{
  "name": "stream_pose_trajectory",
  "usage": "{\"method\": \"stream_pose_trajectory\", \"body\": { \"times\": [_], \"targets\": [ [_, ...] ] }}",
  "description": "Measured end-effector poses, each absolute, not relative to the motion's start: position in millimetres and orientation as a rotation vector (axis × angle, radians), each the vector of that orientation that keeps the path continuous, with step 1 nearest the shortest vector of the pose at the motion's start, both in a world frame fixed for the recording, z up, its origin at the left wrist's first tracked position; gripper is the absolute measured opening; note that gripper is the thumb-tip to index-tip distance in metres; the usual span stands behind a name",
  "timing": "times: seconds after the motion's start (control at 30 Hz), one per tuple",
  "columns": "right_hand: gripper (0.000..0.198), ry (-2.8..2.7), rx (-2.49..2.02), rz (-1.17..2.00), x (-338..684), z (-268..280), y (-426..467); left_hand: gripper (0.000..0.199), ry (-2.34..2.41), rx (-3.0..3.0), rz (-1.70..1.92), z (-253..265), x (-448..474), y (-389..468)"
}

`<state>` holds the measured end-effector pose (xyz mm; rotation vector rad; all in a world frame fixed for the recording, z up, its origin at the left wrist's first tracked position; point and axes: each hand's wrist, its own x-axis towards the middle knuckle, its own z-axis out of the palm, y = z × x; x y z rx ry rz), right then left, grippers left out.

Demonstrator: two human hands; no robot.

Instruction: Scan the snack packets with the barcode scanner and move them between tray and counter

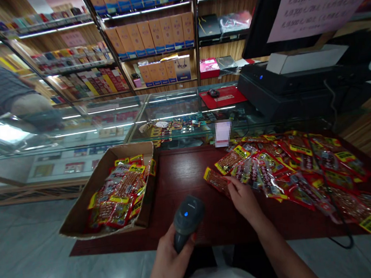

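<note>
My left hand (171,262) is wrapped round the handle of a dark grey barcode scanner (190,210), whose small blue light is lit. To the right, my right hand (242,197) pinches a red and yellow snack packet (216,180) just above the brown tabletop. Beside that hand spreads a wide pile of similar snack packets (270,170), some with barcodes facing up. Left of the scanner stands an open cardboard box (150,203) with several such packets (118,193) in it. My fingers partly cover the held packet's near end.
Behind the dark red-brown table (178,166) runs a glass display counter (169,103). A monitor (259,22) and black machine (266,87) stand at the back right, with a mouse (213,93) on a red mat. A black cable (328,186) crosses the packets. A person (6,90) is at far left.
</note>
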<state>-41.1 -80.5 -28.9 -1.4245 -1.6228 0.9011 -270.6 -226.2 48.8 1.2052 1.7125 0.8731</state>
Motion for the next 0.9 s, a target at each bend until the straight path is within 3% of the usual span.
{"method": "stream_pose_trajectory", "body": {
  "times": [0.3, 0.9],
  "targets": [
    [0.033, -1.295, -1.306, 1.261, -39.7, -40.3, -54.2, 0.019, 1.700, 1.300, 0.813, 51.4, -272.9, -230.9],
    [0.035, -1.220, -1.308, 1.406, -54.6, -27.1, -41.0, 0.027, 1.703, 1.237, 0.846, 41.8, -282.2, -236.1]
  ]
}}
